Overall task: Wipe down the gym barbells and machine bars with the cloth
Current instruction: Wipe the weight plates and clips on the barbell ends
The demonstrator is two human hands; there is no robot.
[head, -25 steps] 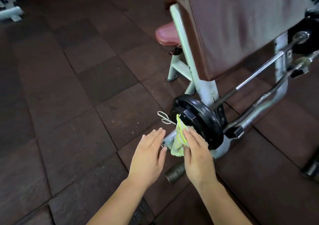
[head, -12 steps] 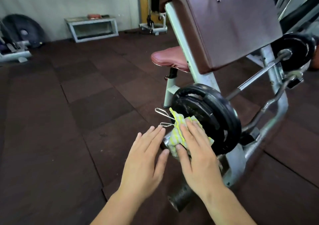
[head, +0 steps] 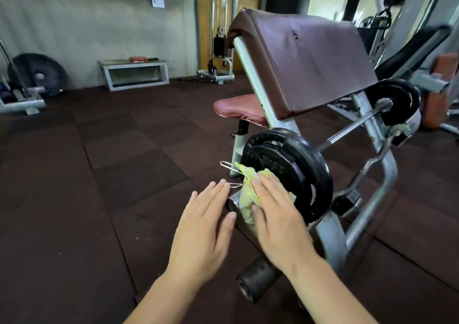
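A barbell [head: 347, 130] lies across the rack of a preacher curl bench, with a black weight plate [head: 293, 172] on its near end. My right hand [head: 275, 212] presses a yellow-and-white cloth [head: 246, 187] onto the near sleeve end of the bar, just in front of the plate. A wire spring collar [head: 229, 167] sticks out beside the cloth. My left hand [head: 206, 227] hovers flat with fingers apart to the left of the sleeve end, holding nothing. A second, curved bar [head: 372, 164] rests lower on the rack.
The bench has a brown arm pad [head: 305, 60], a red seat [head: 238, 109] and a grey frame [head: 332, 236]. A black roller [head: 255, 279] lies on the dark rubber floor by my wrists. A cable machine [head: 218, 43], a low grey bench [head: 134, 73] and another plate [head: 37, 73] stand by the far wall.
The view has tilted up and closer, showing the far wall. My right hand stays on the cloth at the sleeve; my left hand stays flat beside it.
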